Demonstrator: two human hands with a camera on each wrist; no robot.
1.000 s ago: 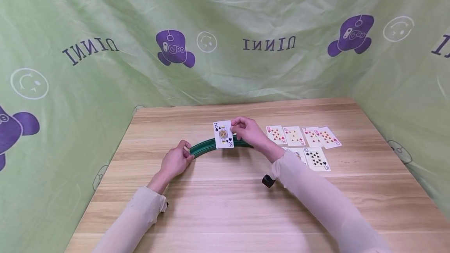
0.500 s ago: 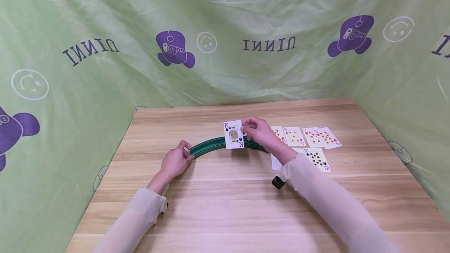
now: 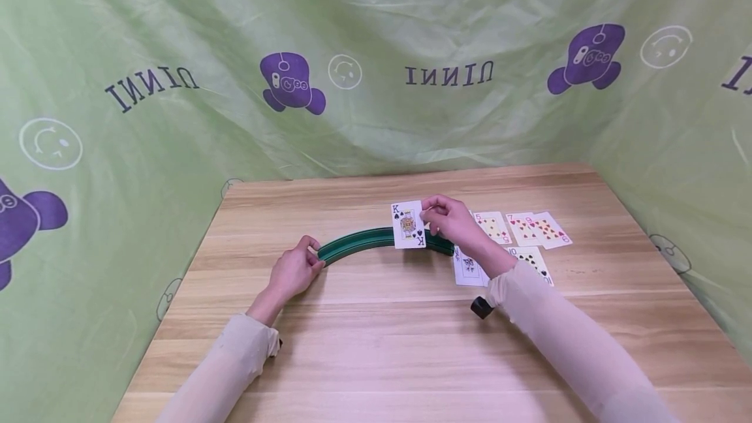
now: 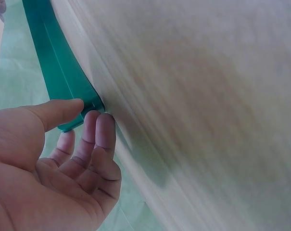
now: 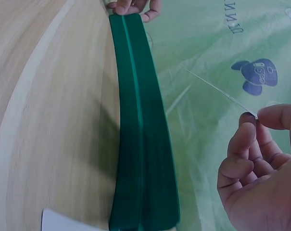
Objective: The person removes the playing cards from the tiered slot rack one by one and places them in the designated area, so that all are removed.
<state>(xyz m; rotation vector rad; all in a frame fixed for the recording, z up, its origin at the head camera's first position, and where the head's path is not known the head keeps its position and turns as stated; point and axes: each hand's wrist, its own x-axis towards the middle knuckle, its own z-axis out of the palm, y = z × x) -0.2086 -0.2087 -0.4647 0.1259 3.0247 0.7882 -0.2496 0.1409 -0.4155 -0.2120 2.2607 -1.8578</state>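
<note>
My left hand pinches the left end of a curved green card holder between thumb and fingers. The holder lies on the table, and a groove runs along its length in the right wrist view. My right hand pinches the upper right edge of a king of spades, its face toward the head camera. Seen almost edge-on in the right wrist view, the card is held up apart from the holder. From the head, the card covers part of the holder's right half.
Face-up on the wooden table at the right lie a five of diamonds, a seven overlapped by a nine of hearts, a ten of spades and a face card. My right arm partly covers some. Green cloth hangs behind.
My right hand has moved steadily right with the king of spades, above the holder. The face card now shows beneath my wrist, and the eight of hearts is mostly hidden. My left hand stays put.
</note>
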